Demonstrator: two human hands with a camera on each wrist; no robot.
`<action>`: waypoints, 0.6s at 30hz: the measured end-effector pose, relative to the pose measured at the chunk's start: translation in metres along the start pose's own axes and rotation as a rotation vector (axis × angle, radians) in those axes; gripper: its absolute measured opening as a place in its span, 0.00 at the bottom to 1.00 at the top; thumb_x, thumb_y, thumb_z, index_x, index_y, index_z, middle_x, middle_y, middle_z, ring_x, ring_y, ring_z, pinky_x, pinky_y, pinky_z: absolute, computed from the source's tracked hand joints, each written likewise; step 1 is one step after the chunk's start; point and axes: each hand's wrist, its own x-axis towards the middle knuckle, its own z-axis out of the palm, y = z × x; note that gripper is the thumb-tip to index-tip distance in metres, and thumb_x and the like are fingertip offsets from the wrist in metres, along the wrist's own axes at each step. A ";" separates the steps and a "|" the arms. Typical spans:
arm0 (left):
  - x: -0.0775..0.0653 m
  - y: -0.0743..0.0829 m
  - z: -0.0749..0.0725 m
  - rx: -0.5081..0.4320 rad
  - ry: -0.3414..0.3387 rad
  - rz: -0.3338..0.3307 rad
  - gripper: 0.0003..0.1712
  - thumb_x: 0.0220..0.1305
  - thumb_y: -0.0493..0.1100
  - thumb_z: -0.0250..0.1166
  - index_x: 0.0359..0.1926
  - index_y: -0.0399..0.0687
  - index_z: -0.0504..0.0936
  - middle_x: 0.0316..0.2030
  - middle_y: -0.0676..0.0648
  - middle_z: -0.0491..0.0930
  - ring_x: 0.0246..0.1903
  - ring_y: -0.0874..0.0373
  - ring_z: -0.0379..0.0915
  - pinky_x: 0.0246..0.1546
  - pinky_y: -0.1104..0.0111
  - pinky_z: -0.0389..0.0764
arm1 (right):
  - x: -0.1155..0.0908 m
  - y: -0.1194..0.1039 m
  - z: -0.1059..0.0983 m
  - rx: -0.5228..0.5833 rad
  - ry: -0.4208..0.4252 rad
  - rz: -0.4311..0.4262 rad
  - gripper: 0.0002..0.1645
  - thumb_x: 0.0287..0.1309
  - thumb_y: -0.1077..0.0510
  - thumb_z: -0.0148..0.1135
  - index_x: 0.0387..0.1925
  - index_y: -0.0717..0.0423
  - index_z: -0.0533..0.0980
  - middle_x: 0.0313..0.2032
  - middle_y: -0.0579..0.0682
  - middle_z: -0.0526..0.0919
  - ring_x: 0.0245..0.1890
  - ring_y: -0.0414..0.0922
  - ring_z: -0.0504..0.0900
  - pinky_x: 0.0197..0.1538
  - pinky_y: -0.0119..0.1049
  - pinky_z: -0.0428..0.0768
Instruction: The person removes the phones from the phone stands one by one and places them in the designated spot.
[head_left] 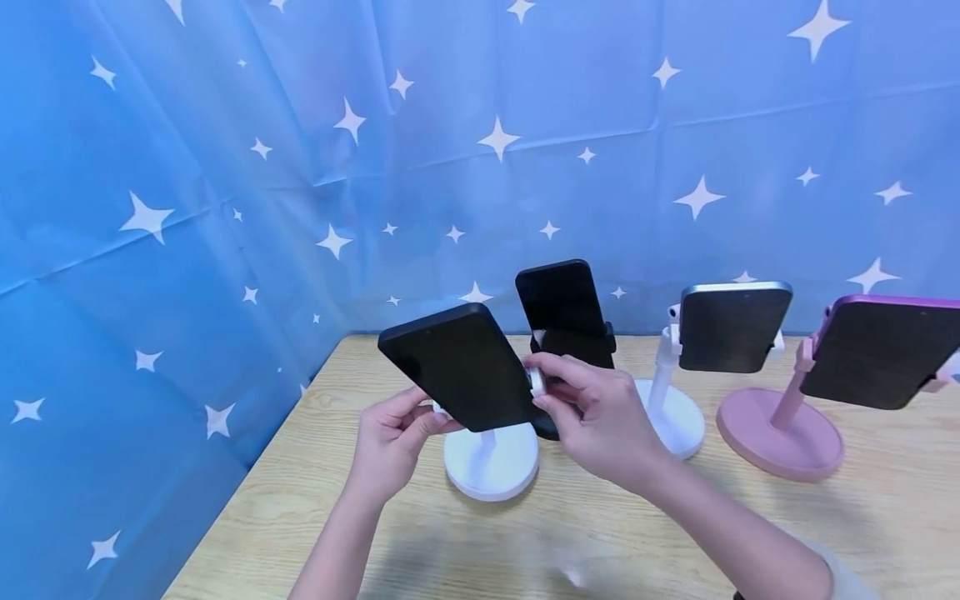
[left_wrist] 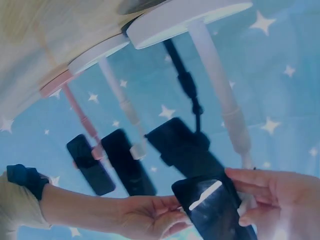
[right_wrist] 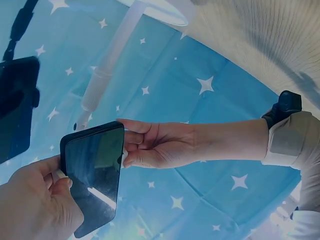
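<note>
A black phone (head_left: 461, 367) sits tilted in the holder of a white phone stand (head_left: 491, 471), screen towards me. My left hand (head_left: 390, 442) pinches the left side of the stand's white clamp at the phone's left edge, as the right wrist view shows, where that hand (right_wrist: 155, 145) is seen beyond the phone. At the opposite edge, my right hand (head_left: 600, 417) pinches the white clamp end (head_left: 537, 382) between thumb and fingers. The phone (right_wrist: 95, 175) lies between both hands. Its back and most of the clamp are hidden in the head view.
Right behind stands a black phone stand with a black phone (head_left: 562, 300). Further right are another white stand (head_left: 675, 425) and a pink stand (head_left: 783, 437), each holding a phone. A blue star-patterned cloth (head_left: 420, 183) hangs behind the wooden table (head_left: 300, 508).
</note>
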 end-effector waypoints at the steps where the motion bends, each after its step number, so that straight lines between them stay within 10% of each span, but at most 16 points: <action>1: 0.000 0.001 0.003 -0.020 -0.015 0.015 0.21 0.58 0.27 0.57 0.52 0.44 0.78 0.43 0.53 0.81 0.35 0.58 0.82 0.38 0.62 0.80 | -0.002 -0.002 -0.004 -0.010 0.009 -0.016 0.25 0.38 0.81 0.63 0.44 0.68 0.76 0.40 0.56 0.83 0.34 0.42 0.83 0.40 0.26 0.78; 12: -0.001 0.004 0.046 -0.183 -0.112 0.050 0.17 0.56 0.33 0.62 0.48 0.42 0.81 0.41 0.54 0.81 0.34 0.60 0.81 0.32 0.60 0.81 | -0.038 -0.010 -0.051 -0.051 0.044 -0.051 0.28 0.38 0.76 0.67 0.48 0.64 0.76 0.41 0.52 0.83 0.37 0.29 0.81 0.38 0.21 0.77; 18: 0.002 0.004 0.068 -0.231 -0.183 0.097 0.18 0.55 0.34 0.62 0.48 0.30 0.78 0.39 0.34 0.80 0.35 0.60 0.80 0.30 0.57 0.81 | -0.059 -0.004 -0.074 -0.035 0.077 -0.075 0.23 0.49 0.60 0.65 0.47 0.69 0.76 0.45 0.40 0.81 0.38 0.31 0.81 0.39 0.22 0.76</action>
